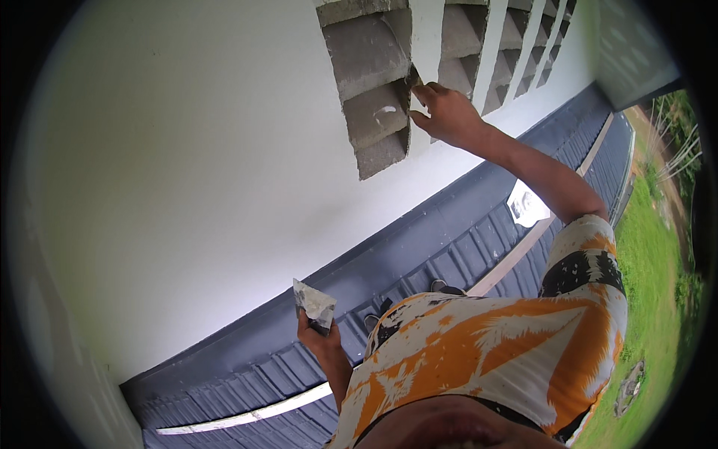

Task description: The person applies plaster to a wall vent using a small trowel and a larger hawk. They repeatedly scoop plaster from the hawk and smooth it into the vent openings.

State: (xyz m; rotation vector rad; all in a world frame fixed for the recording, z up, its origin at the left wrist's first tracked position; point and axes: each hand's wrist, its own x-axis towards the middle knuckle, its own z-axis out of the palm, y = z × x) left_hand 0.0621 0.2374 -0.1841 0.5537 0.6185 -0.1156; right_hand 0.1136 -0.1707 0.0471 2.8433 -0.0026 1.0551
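Nearest is the wearer's patterned shirt [479, 340] in orange, white and black. Just beyond it, to the left, the left hand [320, 337] grasps a flat, pale-smeared plate [315, 303], its fingers closed around the near end. Shoes [371, 322] stand on the dark blue-grey tiled roof [258, 385], where one pale wooden strip [277, 410] lies at the near left and another [508, 262] runs to the far right, near a white sheet [526, 204]. Farther off, the right hand [452, 116] pinches a thin dark blade [413, 77], mostly hidden by the fingers, at the right edge of a grey recessed opening [366, 52] in the white wall [217, 172]. More such openings [458, 45] line up to the right. Green grass [647, 277] lies at the far right.
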